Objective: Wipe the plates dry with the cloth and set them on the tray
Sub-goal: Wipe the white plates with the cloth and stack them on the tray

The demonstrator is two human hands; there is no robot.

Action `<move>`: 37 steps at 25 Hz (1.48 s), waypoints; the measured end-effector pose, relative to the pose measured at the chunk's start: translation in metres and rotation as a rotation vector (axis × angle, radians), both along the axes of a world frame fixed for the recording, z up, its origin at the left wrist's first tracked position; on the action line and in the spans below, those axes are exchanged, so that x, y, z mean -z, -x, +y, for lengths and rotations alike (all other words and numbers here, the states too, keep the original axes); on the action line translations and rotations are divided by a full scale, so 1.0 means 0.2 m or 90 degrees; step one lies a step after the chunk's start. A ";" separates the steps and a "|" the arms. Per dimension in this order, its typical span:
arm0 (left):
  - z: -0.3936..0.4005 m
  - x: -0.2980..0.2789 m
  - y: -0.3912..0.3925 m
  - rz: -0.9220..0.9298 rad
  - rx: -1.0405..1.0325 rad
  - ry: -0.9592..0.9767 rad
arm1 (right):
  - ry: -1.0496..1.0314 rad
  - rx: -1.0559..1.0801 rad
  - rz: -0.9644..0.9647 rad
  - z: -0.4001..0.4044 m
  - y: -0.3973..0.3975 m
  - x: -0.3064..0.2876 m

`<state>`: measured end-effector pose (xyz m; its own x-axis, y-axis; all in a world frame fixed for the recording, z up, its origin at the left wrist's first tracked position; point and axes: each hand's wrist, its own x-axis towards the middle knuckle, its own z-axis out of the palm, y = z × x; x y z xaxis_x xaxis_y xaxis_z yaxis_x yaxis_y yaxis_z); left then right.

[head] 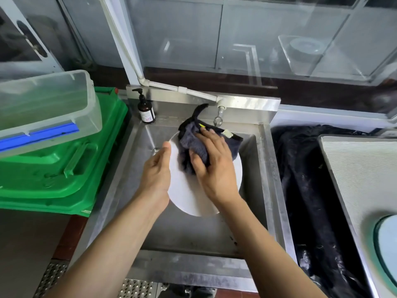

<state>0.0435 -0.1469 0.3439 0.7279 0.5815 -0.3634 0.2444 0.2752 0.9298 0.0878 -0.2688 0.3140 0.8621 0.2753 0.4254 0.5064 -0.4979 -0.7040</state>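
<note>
A white round plate (187,196) is held tilted over the steel sink (272,190). My left hand (156,175) grips its left rim, thumb on the front edge. My right hand (214,166) presses a dark grey cloth (193,145) against the plate's face, fingers and thumb curled into the fabric. The cloth's loose end trails up toward the tap (219,117). At the far right lies a grey tray (365,168) with a pale blue plate (386,244) on it, cut by the frame edge.
A brown soap pump bottle (146,110) stands at the sink's back left corner. Green crates (64,168) with a clear plastic bin (47,108) on top sit to the left. A black bag-lined bin (311,201) fills the gap between sink and tray.
</note>
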 end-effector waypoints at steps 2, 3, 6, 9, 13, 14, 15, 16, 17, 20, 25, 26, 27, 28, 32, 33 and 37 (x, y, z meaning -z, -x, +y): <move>0.02 0.00 0.00 0.014 -0.024 -0.005 | 0.020 0.058 -0.002 -0.08 -0.04 0.03; 0.03 0.00 0.00 0.016 -0.029 -0.005 | 0.021 0.080 0.002 -0.14 -0.04 0.06; 0.09 -0.02 -0.03 0.011 -0.024 -0.036 | -0.012 0.106 0.063 -0.22 0.06 0.17; 0.11 -0.01 -0.07 0.028 -0.029 -0.051 | -0.027 0.086 0.112 -0.20 0.25 0.26; 0.08 0.00 -0.08 0.071 -0.051 -0.118 | -0.020 0.011 0.097 -0.14 0.42 0.26; 0.06 0.00 -0.08 0.075 -0.055 -0.133 | 0.001 -0.005 0.065 -0.13 0.45 0.25; 0.05 -0.01 -0.08 0.080 -0.060 -0.140 | 0.033 -0.006 0.022 -0.11 0.46 0.24; 0.03 -0.01 -0.08 0.091 -0.068 -0.138 | 0.072 0.011 -0.024 -0.10 0.46 0.23; 0.02 -0.01 -0.08 0.099 -0.079 -0.122 | 0.115 0.044 -0.067 -0.09 0.46 0.23; 0.01 -0.01 -0.10 0.095 -0.091 -0.064 | 0.186 0.139 -0.157 -0.07 0.43 0.20; 0.03 -0.02 -0.13 0.079 -0.075 0.004 | 0.152 0.148 -0.235 -0.11 0.36 0.12; 0.03 -0.03 -0.13 0.066 -0.078 0.029 | 0.151 0.138 -0.235 -0.13 0.35 0.10; 0.04 -0.03 -0.14 0.058 -0.077 0.044 | 0.150 0.126 -0.226 -0.14 0.34 0.08; 0.04 -0.03 -0.14 0.061 -0.069 0.049 | 0.145 0.116 -0.205 -0.15 0.33 0.07; 0.06 -0.05 -0.14 0.073 0.067 0.114 | 0.003 0.115 0.067 -0.17 0.35 0.04; 0.07 -0.03 -0.13 0.079 0.094 0.132 | -0.091 0.114 0.170 -0.16 0.35 0.04; 0.11 0.12 -0.09 0.130 0.109 0.000 | -0.447 0.130 0.471 -0.19 0.33 0.07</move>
<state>0.0624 -0.1241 0.3196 0.7277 0.4562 -0.5122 0.4694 0.2132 0.8569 0.0226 -0.3059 0.2995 0.9753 -0.0099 -0.2205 -0.2179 0.1167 -0.9690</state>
